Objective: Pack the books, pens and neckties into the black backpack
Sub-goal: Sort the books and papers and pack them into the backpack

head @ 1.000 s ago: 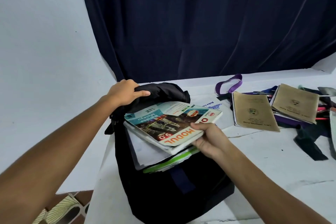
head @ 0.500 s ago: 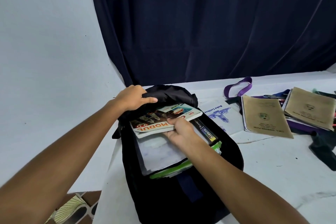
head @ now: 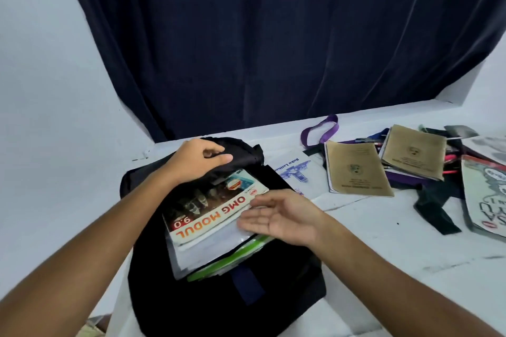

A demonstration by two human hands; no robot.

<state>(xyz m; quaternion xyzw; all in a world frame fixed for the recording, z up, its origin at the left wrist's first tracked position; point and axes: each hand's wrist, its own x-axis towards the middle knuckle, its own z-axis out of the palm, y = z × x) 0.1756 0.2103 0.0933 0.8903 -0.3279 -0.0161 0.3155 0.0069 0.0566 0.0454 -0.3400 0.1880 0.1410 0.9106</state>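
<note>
The black backpack lies at the left end of the white table, its mouth open toward the dark curtain. The left hand grips the top flap of the backpack, fingers curled over the black fabric and holding it back. Just below it, the OMG MODUL book sits on top of a stack of books partly inside the opening, with white covers and a green edge showing beneath. The right hand hovers at the book's right edge, palm turned up, fingers relaxed and spread, holding nothing; whether the fingertips touch the book I cannot tell.

Right of the backpack, a white booklet with blue print lies flat on the table. Behind it curls a purple strap. Next come 2 brown notebooks, the second resting on a pile of pens and dark neckties. At the far right edge lies a book with a drawn cover.
</note>
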